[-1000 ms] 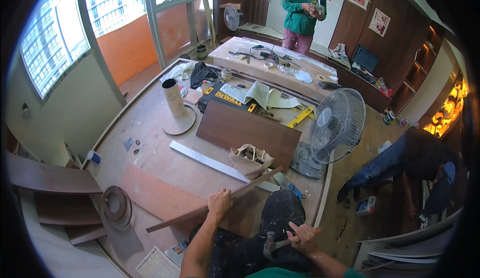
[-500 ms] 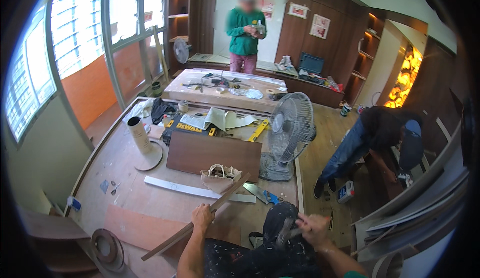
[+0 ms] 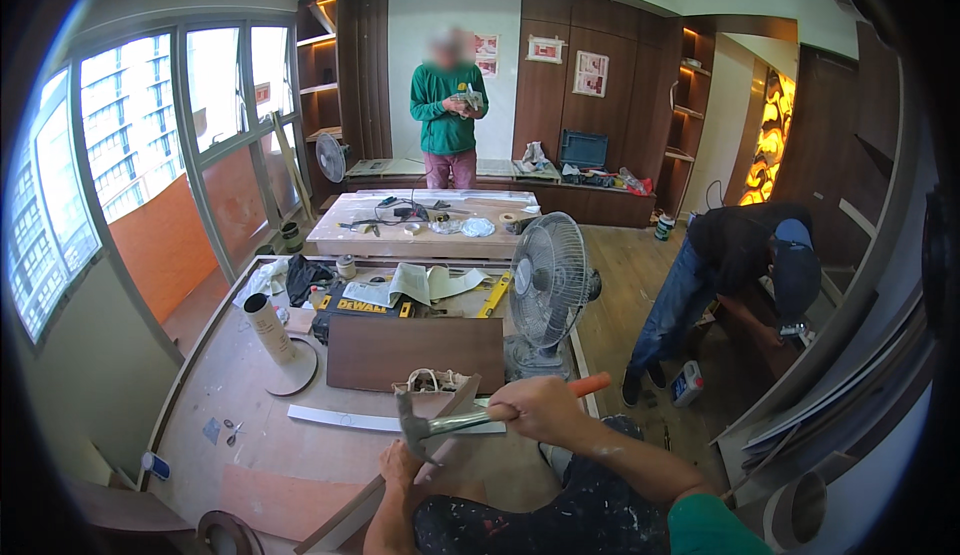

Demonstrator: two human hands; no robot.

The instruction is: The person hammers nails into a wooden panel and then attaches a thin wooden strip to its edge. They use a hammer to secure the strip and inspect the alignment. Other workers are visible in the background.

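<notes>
My right hand (image 3: 545,413) is closed round the handle of a claw hammer (image 3: 455,423), whose orange end sticks out to the right. The hammer's metal head is at the left, just above my left hand (image 3: 400,465). That left hand is wrapped round a long brown wooden strip (image 3: 352,511), which slants from the lower left up toward the middle of the bench. Whether the hammer touches the strip I cannot tell. Behind the hammer lie a white flat strip (image 3: 340,418) and a canvas bag (image 3: 428,379), both partly hidden.
The large wooden worktable (image 3: 210,395) holds a brown panel (image 3: 400,352), a cardboard tube (image 3: 270,330), scissors (image 3: 234,433) and a standing fan (image 3: 548,285). A person in green (image 3: 447,115) stands beyond a second table (image 3: 330,230). Another person (image 3: 740,255) bends down at the right.
My right hand has swung the hammer up and leftward, over the strip near my left hand. My left hand still grips the strip, now lower in view. The whole view has shifted.
</notes>
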